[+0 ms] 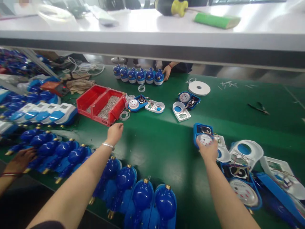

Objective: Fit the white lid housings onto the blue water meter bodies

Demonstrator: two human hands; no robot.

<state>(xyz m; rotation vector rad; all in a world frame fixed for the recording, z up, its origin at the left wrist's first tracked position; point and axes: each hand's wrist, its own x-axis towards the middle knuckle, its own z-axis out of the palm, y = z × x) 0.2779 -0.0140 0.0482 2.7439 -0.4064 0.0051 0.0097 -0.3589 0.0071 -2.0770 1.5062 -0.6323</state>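
My right hand (208,149) grips an opened blue water meter (196,128) by its round dial end. Wires run from that meter to its white cover (222,149), just right of my fingers. My left hand (115,135) is closed, fingers together, over the green table at the near corner of a red parts bin (110,120). Whatever it may hold is hidden or too small to make out. The bin's two compartments contain small metal pieces. A clear plastic ring (124,115) lies just beyond the left hand.
Blue meters (145,195) line the near edge. More opened meters (245,190) lie at right, others (137,103) mid-table. A co-worker's hand (167,73) touches a far row of meters (141,76); another person's hand (25,159) is at left. Pliers (259,108) lie right. A shelf (152,41) overhangs.
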